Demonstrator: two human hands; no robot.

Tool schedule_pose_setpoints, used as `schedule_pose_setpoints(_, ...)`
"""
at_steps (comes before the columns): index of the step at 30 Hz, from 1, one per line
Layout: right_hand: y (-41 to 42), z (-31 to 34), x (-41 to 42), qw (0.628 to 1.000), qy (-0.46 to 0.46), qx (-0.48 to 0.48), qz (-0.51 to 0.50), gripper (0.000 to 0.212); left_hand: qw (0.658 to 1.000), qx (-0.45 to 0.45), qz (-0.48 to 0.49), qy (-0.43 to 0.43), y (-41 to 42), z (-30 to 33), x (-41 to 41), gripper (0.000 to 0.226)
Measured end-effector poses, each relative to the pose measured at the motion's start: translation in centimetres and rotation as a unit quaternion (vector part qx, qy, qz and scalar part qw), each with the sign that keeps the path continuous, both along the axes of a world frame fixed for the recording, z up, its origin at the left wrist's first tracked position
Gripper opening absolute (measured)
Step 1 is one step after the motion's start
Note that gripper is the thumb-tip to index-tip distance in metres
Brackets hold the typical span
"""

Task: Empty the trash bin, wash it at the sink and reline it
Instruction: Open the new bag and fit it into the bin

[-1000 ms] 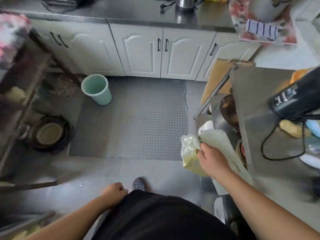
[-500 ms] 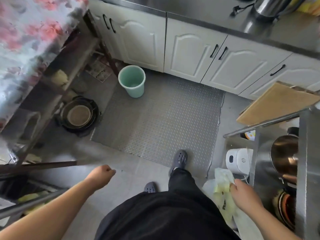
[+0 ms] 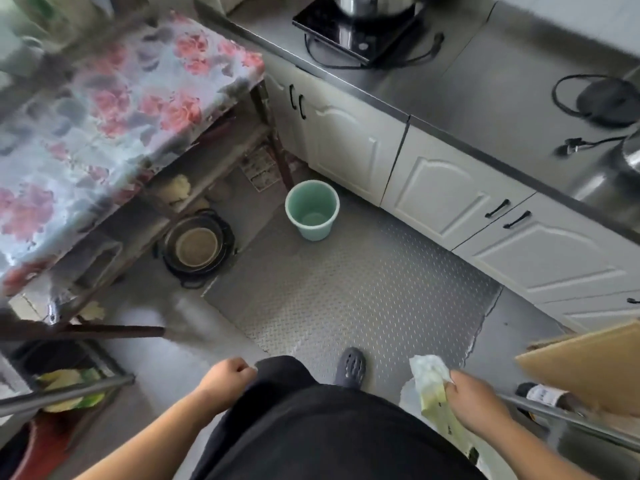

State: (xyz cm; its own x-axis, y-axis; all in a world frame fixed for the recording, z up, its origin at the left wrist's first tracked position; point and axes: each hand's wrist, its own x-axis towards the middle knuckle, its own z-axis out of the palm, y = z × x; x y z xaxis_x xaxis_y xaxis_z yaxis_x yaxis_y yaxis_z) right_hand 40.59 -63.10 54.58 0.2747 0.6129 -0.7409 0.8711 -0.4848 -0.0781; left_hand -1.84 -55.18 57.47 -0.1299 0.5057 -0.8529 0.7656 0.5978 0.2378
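A mint-green trash bin (image 3: 312, 209) stands upright on the floor by the white cabinets, with no liner in it and its inside bare. My right hand (image 3: 476, 403) grips a crumpled pale green and white plastic bag (image 3: 433, 386) at my right hip, far from the bin. At my left hip my left hand (image 3: 227, 377) is curled into a loose fist and holds nothing. No sink is in view.
A grey diamond-pattern mat (image 3: 360, 299) lies before the white cabinets (image 3: 450, 188). A flower-cloth table (image 3: 104, 112) stands at left, with a dark pan (image 3: 195, 245) below it. A steel countertop (image 3: 485, 88) carries an induction hob (image 3: 353, 22). A cardboard sheet (image 3: 588, 362) and metal rack rail (image 3: 571, 422) are at right.
The view has swung left and forward, so the bin now sits nearer the middle. My right hand has carried the bag along at my side. The left hand has stayed curled.
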Motion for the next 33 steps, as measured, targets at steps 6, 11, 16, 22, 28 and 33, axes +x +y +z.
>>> schedule_pose_setpoints(6,12.5,1.0,-0.4,0.998,0.02,0.033,0.047,0.027,0.997,-0.008,0.079,0.014,3.1,-0.3,-0.6,0.024)
schedule_pose_setpoints(11,21.4,0.4,-2.1,0.997,0.035,0.05,0.057,0.029,0.995,-0.034,0.089,0.015,6.9,-2.2,-1.2,0.021)
schedule_pose_setpoints(16,28.1,0.6,-3.3,0.997,0.02,0.032,0.062,0.028,0.997,-0.059,0.041,0.018,14.4,-3.5,-2.0,0.021)
schedule_pose_setpoints(22,35.6,1.6,-3.6,0.998,0.011,0.022,0.06,0.028,0.999,-0.038,-0.003,-0.009,27.2,-3.1,-1.6,0.023)
schedule_pose_setpoints(28,43.4,2.7,-3.8,0.996,0.038,0.077,0.016,0.033,0.999,0.034,-0.022,-0.016,39.4,-1.7,2.3,0.025)
schedule_pose_setpoints(33,51.1,2.7,-4.8,0.986,0.132,0.082,-0.059,0.026,0.993,0.071,-0.058,-0.072,45.4,-1.0,7.8,0.027)
